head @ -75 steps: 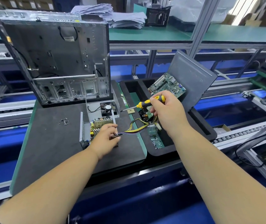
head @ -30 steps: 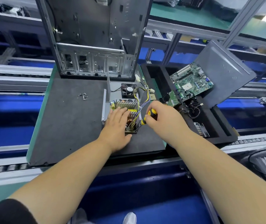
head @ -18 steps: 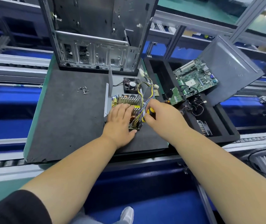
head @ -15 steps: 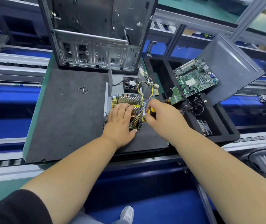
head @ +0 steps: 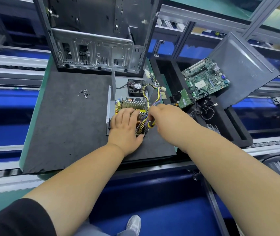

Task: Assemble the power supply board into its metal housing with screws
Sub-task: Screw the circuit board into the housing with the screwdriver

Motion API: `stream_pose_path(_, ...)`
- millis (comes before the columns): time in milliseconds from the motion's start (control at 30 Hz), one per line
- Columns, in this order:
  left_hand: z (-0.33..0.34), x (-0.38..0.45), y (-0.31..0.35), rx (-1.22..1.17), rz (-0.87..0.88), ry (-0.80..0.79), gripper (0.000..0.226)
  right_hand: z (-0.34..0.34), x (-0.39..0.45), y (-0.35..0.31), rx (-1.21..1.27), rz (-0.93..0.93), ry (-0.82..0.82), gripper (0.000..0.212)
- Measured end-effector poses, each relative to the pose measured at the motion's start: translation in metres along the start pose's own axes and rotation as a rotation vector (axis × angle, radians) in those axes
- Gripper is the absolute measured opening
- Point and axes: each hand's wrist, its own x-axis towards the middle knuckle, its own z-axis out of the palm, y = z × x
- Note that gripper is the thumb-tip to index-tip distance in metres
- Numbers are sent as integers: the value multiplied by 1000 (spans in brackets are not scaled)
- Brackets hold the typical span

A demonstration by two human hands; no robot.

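**Board held flat, screwdriver gripped**

The power supply board (head: 132,106) is seated in its metal housing (head: 109,106) at mid-mat (head: 67,125). It is pressed down by the left hand (head: 124,124), fingers straight. A yellow-handled screwdriver (head: 151,124) is clasped by the right hand (head: 166,120). Loose screws (head: 84,93) lie at ten o'clock from the housing.
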Motion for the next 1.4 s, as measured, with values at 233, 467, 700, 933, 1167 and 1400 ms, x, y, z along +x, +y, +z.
stream_pose_path(233, -1, 0, -2, -8, 14, 2, 84, -4, 5, -2, -43, 31, -41, 31)
stream_pose_path(467, -1, 0, -3, -17, 14, -1, 84, 4, 20, 3, -108, 171, -46, 25)
stream_pose_path(700, 1, 0, -3, -9, 15, -1, 85, 4, 22, -2, -181, 96, 68, 27)
stream_pose_path(933, 3, 1, -4, 13, 6, -6, 87, -2, 21, -2, -40, -75, 59, 20)
stream_pose_path(1167, 7, 2, -5, 7, 16, 31, 87, 9, 35, -7, -178, 78, 80, 25)
stream_pose_path(1400, 4, 1, -4, 7, 11, 1, 86, 6, 31, 0, -116, 140, 83, 27)
